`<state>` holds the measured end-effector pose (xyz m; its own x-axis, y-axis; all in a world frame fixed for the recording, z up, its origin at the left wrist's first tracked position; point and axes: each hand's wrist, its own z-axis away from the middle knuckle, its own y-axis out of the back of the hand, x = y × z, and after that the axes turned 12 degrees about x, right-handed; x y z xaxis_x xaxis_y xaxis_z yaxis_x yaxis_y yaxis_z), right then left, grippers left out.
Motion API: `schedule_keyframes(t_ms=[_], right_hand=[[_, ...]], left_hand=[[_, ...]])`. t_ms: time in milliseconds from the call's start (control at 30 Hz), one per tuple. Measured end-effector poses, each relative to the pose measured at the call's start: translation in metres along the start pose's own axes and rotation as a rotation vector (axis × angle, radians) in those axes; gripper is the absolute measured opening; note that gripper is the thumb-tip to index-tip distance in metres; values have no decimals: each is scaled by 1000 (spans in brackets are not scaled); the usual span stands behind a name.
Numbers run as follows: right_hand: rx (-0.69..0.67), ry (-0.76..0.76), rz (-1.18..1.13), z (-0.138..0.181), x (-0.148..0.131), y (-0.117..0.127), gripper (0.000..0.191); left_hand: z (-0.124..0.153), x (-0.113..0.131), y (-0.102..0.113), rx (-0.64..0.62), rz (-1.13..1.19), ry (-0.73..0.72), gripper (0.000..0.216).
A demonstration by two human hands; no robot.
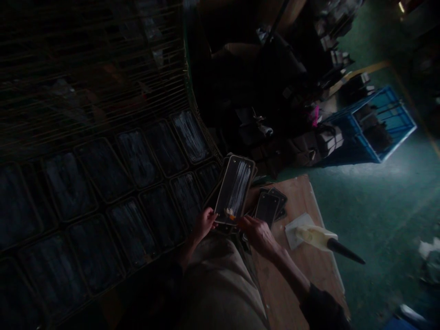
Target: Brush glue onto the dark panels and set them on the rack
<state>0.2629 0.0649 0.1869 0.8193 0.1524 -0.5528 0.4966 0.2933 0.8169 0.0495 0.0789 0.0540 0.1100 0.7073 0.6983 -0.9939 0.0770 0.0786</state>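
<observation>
My left hand pinches the lower left corner of a dark rectangular panel with a light rim and small holes near its corners. White streaks of a wet-looking coating run down the panel's right half. In my right hand is a small brush with pale bristles and an orange part, its bristles on the panel's lower end. The fingers hide the rest of the brush. More panels show beneath the held one. A few smaller-looking dark panels lie stacked to the right.
Rows of coated panels lie at left beside a wire mesh. On the wooden board, a pale bottle with a black nozzle lies on a white sheet. A blue crate stands on the green floor.
</observation>
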Motion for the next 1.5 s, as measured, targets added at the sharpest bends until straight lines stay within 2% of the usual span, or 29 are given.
schedule_keyframes(t_ms=[67, 133, 233, 367, 467, 533, 633, 767, 867, 967, 1067, 1167, 1267, 1367, 1433, 1500], right_hand=[[-61, -20, -98, 1, -3, 2, 22], [-51, -43, -190, -14, 3, 11, 23], [114, -68, -236, -52, 23, 29, 25], [408, -93, -76, -99, 44, 47, 27], [497, -93, 27, -118, 48, 49, 31], [483, -87, 66, -122, 46, 44, 31], [389, -58, 120, -113, 40, 30, 31], [192, 37, 125, -73, 22, 7, 29], [43, 77, 50, -35, 4, -6, 28], [-41, 7, -103, -8, -10, -11, 27], [-56, -97, -313, 2, -9, -12, 25], [-22, -168, -438, -2, 7, -8, 23], [134, -236, -408, -9, 27, 1, 22], [269, -287, -309, -7, 35, 12, 24], [225, -269, -289, 1, 34, 15, 24], [92, -216, -310, 10, 33, 14, 24]], left_hand=[[1, 1, 1, -6, 12, 10, 34], [1, 1, 1, -7, 16, 19, 33], [2, 1, 2, -11, 35, 22, 32], [2, 1, 3, -5, 53, 20, 33], [2, 0, 3, 4, 59, 30, 34], [2, -1, 3, 6, 62, 25, 35], [2, -3, 4, 4, 66, 9, 37], [1, -5, 5, 0, 81, 12, 38], [-1, -6, 5, 11, 84, 30, 37], [-1, -6, 6, 4, 74, 30, 35], [-1, -5, 8, 4, 56, -8, 32], [0, -4, 8, 10, 37, -21, 28], [0, -2, 7, 17, 20, 8, 26], [1, -1, 6, 26, 10, 6, 26], [1, 0, 7, 19, 16, -6, 27], [1, -1, 8, 7, 13, -25, 28]])
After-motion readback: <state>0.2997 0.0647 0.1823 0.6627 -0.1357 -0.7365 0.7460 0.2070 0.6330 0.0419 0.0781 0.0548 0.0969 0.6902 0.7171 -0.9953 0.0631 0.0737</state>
